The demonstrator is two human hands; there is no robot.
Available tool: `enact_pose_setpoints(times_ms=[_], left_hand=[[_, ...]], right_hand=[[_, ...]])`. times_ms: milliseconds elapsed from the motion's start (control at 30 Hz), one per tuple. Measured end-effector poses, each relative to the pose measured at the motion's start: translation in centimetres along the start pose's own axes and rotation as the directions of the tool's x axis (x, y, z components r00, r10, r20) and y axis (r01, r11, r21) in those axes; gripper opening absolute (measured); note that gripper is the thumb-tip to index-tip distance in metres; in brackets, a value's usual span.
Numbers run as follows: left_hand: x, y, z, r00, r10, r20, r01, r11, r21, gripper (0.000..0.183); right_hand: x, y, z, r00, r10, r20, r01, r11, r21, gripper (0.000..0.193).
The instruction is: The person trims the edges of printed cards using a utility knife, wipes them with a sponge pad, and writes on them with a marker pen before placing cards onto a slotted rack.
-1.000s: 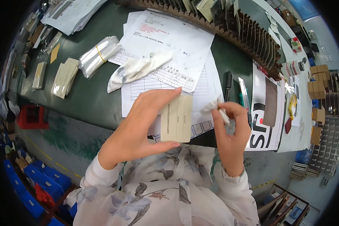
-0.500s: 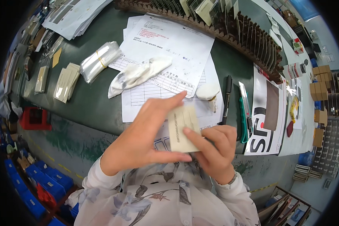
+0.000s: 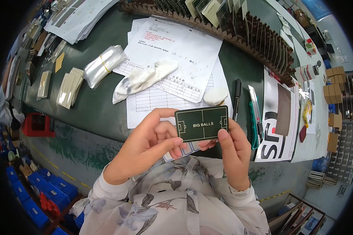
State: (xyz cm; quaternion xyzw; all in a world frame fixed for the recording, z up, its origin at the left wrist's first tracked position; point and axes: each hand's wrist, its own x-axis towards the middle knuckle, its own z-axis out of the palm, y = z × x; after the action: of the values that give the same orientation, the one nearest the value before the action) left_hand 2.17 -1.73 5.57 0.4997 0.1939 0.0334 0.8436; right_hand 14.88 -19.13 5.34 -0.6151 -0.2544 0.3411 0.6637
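Level in front of me is a dark green rectangular card (image 3: pixel 202 133) with light outlines of a football pitch and lettering across its middle. My right hand (image 3: pixel 237 150) pinches its right end, thumb on the front near the lower corner and fingers behind. My left hand (image 3: pixel 145 145) closes on the left end, its thumb at the lower left corner and its index finger at the upper left. Partly hidden beneath the hands is a sheet with blue-outlined boxes (image 3: pixel 188 150). Beyond the card lies a white cloth-covered pad (image 3: pixel 215 96), near a crumpled white cloth (image 3: pixel 145 78).
Printed papers (image 3: pixel 180 43) cover the dark green table (image 3: pixel 94 113). A black marker (image 3: pixel 237 96) and a utility knife (image 3: pixel 257 117) lie at right. Plastic sleeves (image 3: pixel 104 65) and pale card stacks (image 3: pixel 70 88) sit at left. A brown slotted rack (image 3: pixel 239 41) of upright cards stands behind.
The card has turned over from its pale side to the dark green pitch side, and from upright to lengthwise. My left hand has closed on its left end; my right thumb now presses its front.
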Motion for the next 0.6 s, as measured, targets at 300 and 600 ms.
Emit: enact_pose_setpoints(times_ms=[300, 600], left_hand=[[-0.2, -0.1, -0.2, 0.999, 0.032, 0.023, -0.032, 0.999, 0.021, 0.051], [-0.2, 0.2, 0.8, 0.998, -0.033, 0.054, 0.032, 0.999, 0.023, 0.052]], right_hand=[[-0.5, 0.3, 0.4, 0.999, 0.03, -0.025, -0.028, 0.995, 0.091, 0.043], [0.3, 1.5, 1.1, 0.967, -0.18, -0.182, 0.108, 0.931, -0.349, 0.055]])
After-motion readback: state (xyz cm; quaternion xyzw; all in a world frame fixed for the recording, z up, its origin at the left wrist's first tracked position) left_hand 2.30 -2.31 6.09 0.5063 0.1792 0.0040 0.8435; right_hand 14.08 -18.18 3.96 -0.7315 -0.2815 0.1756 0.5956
